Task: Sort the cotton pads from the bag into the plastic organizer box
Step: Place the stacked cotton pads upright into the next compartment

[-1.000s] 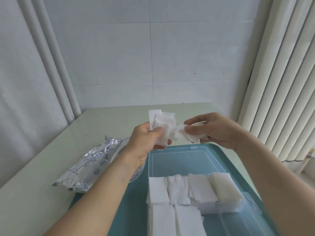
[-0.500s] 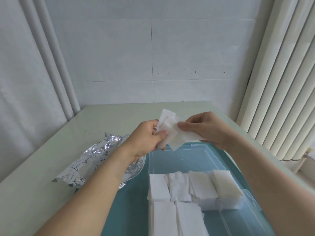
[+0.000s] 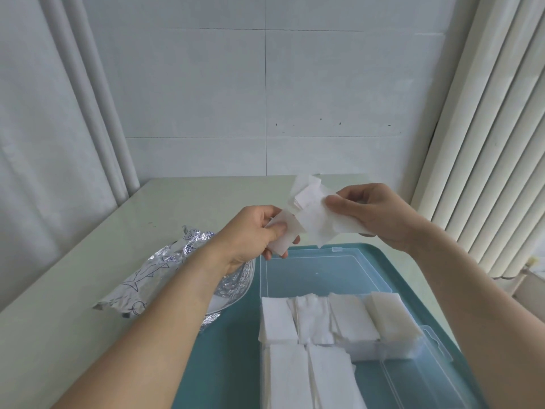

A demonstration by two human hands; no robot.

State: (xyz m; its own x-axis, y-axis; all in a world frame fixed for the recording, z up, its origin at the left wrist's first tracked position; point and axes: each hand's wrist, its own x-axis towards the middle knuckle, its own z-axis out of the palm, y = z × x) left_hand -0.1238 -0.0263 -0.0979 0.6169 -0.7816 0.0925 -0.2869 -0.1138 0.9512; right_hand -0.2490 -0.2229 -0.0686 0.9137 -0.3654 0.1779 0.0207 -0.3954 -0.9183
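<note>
Above the far end of the clear plastic organizer box, my left hand pinches one white cotton pad. My right hand grips a loose bunch of cotton pads that fan up and to the left. The two hands are close together, their pads nearly touching. Stacks of white pads fill the box's near compartments. The box's clear lid lies open behind it. The silver foil bag with blue drawings lies to the left, partly behind my left forearm.
Box and lid rest on a teal tray on a pale green table. A white wall stands behind, curtains hang at the left, and a ribbed white radiator stands at the right.
The bunch of pads has passed from my left hand into my right, which moved right and up. My left hand has drawn one pad away from it, lower and to the left.
</note>
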